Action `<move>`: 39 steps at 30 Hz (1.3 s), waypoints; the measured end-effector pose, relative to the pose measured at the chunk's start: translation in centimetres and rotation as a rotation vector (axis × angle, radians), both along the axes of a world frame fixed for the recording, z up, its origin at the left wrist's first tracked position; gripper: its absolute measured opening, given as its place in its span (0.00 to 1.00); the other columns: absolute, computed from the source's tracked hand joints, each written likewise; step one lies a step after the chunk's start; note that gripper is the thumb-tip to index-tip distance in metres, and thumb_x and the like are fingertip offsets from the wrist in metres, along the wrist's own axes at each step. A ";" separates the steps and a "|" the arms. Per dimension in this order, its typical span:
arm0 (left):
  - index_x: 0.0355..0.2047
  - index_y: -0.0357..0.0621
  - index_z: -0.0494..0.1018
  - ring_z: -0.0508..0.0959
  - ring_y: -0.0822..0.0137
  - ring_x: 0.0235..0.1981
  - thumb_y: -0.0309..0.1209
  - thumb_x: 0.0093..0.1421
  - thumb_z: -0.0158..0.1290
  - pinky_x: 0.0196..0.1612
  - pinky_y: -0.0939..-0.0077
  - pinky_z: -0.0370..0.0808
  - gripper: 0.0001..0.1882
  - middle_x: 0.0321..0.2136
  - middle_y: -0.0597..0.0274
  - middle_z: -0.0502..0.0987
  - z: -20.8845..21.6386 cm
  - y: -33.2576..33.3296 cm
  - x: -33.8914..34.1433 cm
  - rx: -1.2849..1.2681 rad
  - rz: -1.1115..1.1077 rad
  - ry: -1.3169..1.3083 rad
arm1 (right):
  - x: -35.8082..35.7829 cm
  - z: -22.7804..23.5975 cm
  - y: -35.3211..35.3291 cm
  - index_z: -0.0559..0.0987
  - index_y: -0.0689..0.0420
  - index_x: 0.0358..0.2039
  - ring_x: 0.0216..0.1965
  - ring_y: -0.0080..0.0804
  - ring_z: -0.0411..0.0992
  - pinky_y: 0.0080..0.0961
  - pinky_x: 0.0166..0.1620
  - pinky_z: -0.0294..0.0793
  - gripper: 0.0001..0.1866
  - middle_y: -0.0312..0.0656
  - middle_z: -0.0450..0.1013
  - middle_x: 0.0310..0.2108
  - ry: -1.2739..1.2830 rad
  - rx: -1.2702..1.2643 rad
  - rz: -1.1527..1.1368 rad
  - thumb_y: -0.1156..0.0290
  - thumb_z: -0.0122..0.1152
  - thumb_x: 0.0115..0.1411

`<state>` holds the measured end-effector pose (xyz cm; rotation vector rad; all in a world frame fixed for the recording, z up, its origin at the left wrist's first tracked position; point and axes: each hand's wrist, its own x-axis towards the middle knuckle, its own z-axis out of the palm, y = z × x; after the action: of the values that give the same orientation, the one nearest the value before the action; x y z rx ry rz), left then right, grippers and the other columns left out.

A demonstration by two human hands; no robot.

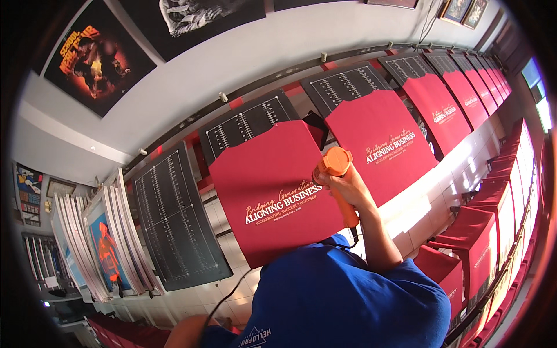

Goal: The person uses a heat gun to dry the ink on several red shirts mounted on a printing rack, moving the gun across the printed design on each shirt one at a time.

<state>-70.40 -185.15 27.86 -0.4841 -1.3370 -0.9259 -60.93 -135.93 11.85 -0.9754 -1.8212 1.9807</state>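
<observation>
My right hand (349,187) is closed round the handle of an orange heat gun (336,161). A dark cord runs from the bottom of its handle. I hold it over the right side of a red shirt (264,165) with white printed lettering, and a shadow falls across the cloth. This shirt lies flat over a black platen (249,124) marked with white ruler lines. Of my left arm, only part of a bare forearm (188,332) shows at the lower edge; the left hand is out of view.
A bare black platen (180,217) stands to the left. Another printed red shirt (377,145) lies to the right, with several more in a row beyond. Red shirts (473,238) hang over boards along the far right. Framed screens (107,243) lean at the left. A black cable (232,293) trails beside me.
</observation>
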 end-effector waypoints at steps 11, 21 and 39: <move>0.35 0.38 0.77 0.76 0.58 0.34 0.59 0.71 0.34 0.38 0.63 0.74 0.36 0.31 0.52 0.78 3.0 0.6 0.0 -0.315 -0.459 -0.057 | 0.5 0.7 0.7 0.72 0.54 0.42 0.35 0.19 0.72 0.22 0.37 0.75 0.13 0.31 0.73 0.35 0.083 -0.071 0.092 0.74 0.66 0.60; 0.37 0.39 0.77 0.76 0.56 0.36 0.60 0.70 0.35 0.41 0.61 0.74 0.35 0.33 0.51 0.78 3.1 3.5 -0.7 -0.570 -0.706 -0.332 | -0.5 -0.3 -0.2 0.71 0.55 0.46 0.38 0.18 0.72 0.21 0.40 0.74 0.16 0.32 0.73 0.37 0.119 -0.040 0.043 0.72 0.67 0.60; 0.43 0.46 0.77 0.78 0.66 0.40 0.41 0.57 0.64 0.45 0.69 0.74 0.18 0.41 0.64 0.76 -2.7 17.1 1.9 -1.053 -1.357 -0.656 | -3.1 -1.1 -2.6 0.71 0.56 0.51 0.36 0.20 0.73 0.22 0.37 0.76 0.20 0.34 0.74 0.39 0.052 0.027 0.223 0.72 0.66 0.60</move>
<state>-68.47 -168.00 25.19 -2.2299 -2.0442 -1.4414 -64.05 -138.56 10.73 -0.7333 -1.9978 2.0796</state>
